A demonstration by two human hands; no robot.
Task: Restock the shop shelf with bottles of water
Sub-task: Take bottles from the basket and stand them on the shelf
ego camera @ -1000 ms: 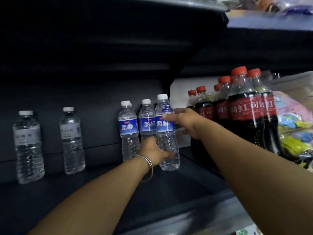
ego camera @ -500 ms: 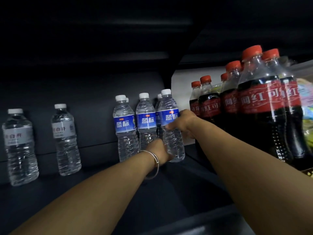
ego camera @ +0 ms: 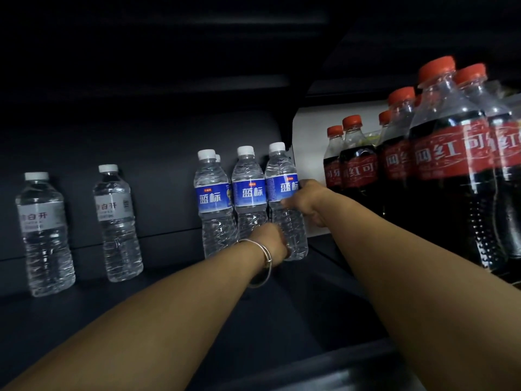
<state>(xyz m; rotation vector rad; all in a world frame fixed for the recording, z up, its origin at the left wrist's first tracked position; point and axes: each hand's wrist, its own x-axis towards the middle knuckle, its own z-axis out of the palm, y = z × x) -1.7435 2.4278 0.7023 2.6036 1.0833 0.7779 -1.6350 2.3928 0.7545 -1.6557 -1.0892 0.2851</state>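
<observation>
A blue-labelled water bottle (ego camera: 283, 193) with a white cap stands upright on the dark shelf (ego camera: 158, 300), rightmost in a row of blue-labelled bottles. My right hand (ego camera: 308, 201) grips it at the label from the right. My left hand (ego camera: 270, 242), with a silver bangle on the wrist, holds its lower part from the left. Two more blue-labelled bottles (ego camera: 248, 193) (ego camera: 212, 198) stand close beside it on the left, and another cap shows behind the left one.
Two white-labelled water bottles (ego camera: 42, 232) (ego camera: 117, 221) stand apart at the shelf's left. Several red-capped cola bottles (ego camera: 451, 165) crowd the right side, close to my right forearm. A dark shelf front edge (ego camera: 310, 368) runs below my arms.
Both hands have pushed the blue-labelled bottle back into line beside the other two. The view has moved closer and lower into the shelf.
</observation>
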